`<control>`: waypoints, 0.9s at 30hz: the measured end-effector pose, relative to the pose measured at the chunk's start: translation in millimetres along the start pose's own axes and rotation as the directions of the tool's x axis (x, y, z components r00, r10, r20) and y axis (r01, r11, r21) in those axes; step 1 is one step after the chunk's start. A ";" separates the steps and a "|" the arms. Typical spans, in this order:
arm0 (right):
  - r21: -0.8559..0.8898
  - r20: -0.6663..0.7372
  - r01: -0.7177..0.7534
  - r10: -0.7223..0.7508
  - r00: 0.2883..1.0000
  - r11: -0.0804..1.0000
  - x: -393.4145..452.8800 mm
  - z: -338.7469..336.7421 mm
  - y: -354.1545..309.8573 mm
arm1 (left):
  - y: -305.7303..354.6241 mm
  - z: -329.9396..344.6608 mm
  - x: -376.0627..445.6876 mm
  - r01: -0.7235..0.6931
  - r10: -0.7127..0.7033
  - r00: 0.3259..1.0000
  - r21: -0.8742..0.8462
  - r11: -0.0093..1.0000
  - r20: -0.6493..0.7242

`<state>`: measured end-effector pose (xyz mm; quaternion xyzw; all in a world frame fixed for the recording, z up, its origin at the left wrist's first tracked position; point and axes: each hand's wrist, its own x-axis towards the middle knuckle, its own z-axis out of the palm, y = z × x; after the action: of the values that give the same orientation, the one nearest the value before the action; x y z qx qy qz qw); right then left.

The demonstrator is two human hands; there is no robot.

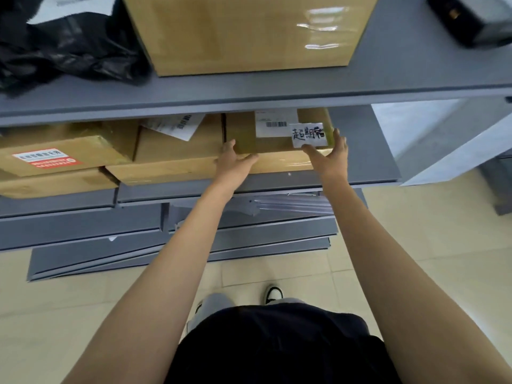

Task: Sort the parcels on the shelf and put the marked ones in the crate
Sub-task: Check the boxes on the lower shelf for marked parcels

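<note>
A brown cardboard parcel (273, 151) with a barcode label and a white handwritten note (309, 134) sits on the lower grey shelf (365, 151), under the upper shelf board. My left hand (234, 159) grips its left front corner. My right hand (331, 156) clasps its right side, thumb on the note. Several other brown parcels lie to the left: one with a loose shipping label (177, 145) and one with a red and white sticker (55, 153). No crate is in view.
On the upper shelf (249, 90) stand a large taped box (249, 31), a black plastic bag (63, 48) at left and a dark device (471, 20) at right. Flat grey panels (138, 245) are stacked on the tiled floor below. My feet show beneath.
</note>
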<state>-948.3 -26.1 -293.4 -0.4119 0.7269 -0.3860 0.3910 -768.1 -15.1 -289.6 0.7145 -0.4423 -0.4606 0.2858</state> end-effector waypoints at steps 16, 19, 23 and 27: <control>-0.080 0.037 -0.166 0.169 0.985 0.983 42.7 -16.2 24.9 | 4.5 8.6 6.4 0.085 -0.094 0.981 -0.058 0.995 -0.168; -0.116 -0.031 -0.210 0.208 0.978 0.971 39.2 -19.6 29.6 | -0.1 8.9 5.4 0.098 -0.099 0.981 -0.011 0.995 -0.167; -0.035 -0.079 -0.218 0.215 0.973 0.975 31.3 -26.1 34.1 | -7.2 12.6 2.4 0.145 -0.141 0.986 0.042 0.989 -0.092; 0.035 -0.102 -0.209 0.211 0.972 0.977 17.1 -34.1 38.6 | -11.0 11.8 -4.1 0.153 -0.152 0.986 0.016 0.988 -0.063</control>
<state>-996.1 -19.4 -318.3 -0.3070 0.7813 -0.3724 0.3958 -775.6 -6.5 -301.7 0.7629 -0.3821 -0.4543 0.2559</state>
